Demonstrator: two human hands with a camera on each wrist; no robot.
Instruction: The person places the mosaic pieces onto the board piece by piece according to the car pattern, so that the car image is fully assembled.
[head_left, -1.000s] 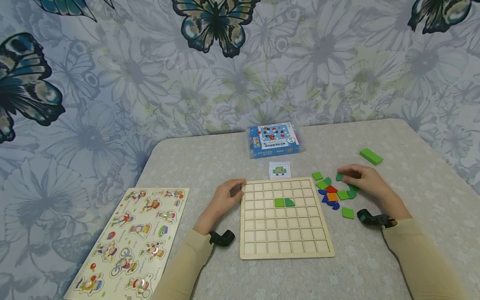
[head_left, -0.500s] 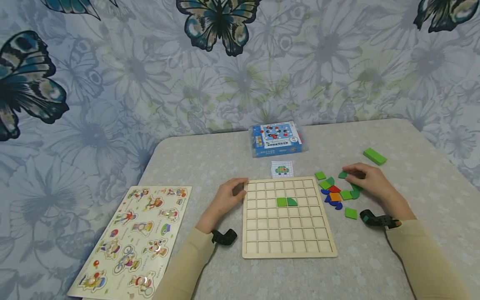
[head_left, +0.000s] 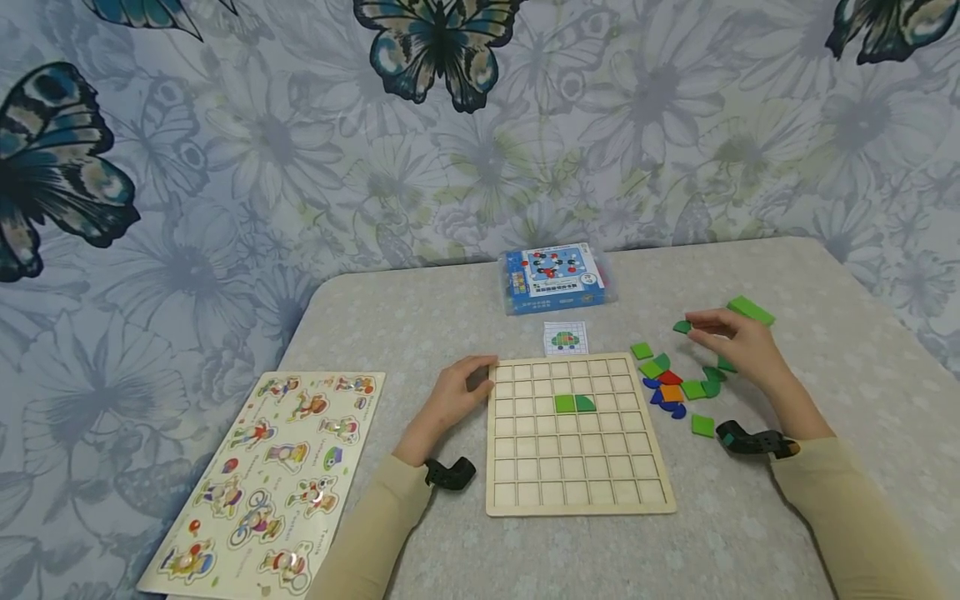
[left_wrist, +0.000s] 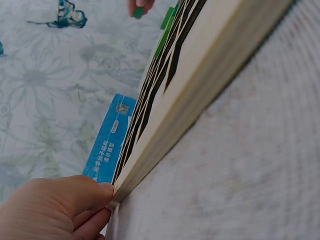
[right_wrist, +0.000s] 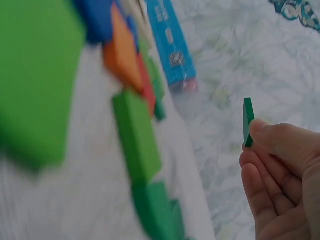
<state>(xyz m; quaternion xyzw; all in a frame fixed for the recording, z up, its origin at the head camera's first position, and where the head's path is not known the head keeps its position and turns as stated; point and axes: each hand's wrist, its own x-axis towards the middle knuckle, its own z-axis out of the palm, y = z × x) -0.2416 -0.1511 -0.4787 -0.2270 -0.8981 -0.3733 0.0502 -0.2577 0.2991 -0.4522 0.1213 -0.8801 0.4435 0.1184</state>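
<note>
My right hand (head_left: pixel 738 343) pinches a dark green quarter-circle tile (right_wrist: pixel 247 122) between thumb and fingertips, raised above the table. In the head view this tile shows just left of the fingertips. My left hand (head_left: pixel 453 398) grips the far left corner of the wooden grid board (head_left: pixel 570 493), its thumb and fingers at the edge in the left wrist view. On the board, a light green square tile (head_left: pixel 564 404) and a dark green quarter-circle tile (head_left: pixel 585 403) lie side by side. A small picture card (head_left: pixel 566 339) showing a green car lies just behind the board.
Right of the board lie loose tiles, among them an orange square (head_left: pixel 671 393), a red triangle (head_left: pixel 669 377) and several blue and green pieces. A green block (head_left: pixel 752 310) lies behind my right hand. A blue box (head_left: pixel 555 279) stands at the back; a cartoon puzzle board (head_left: pixel 262 483) lies left.
My right hand has lifted the dark green quarter-circle tile up and away from the loose pieces. My left hand stays at the board's corner.
</note>
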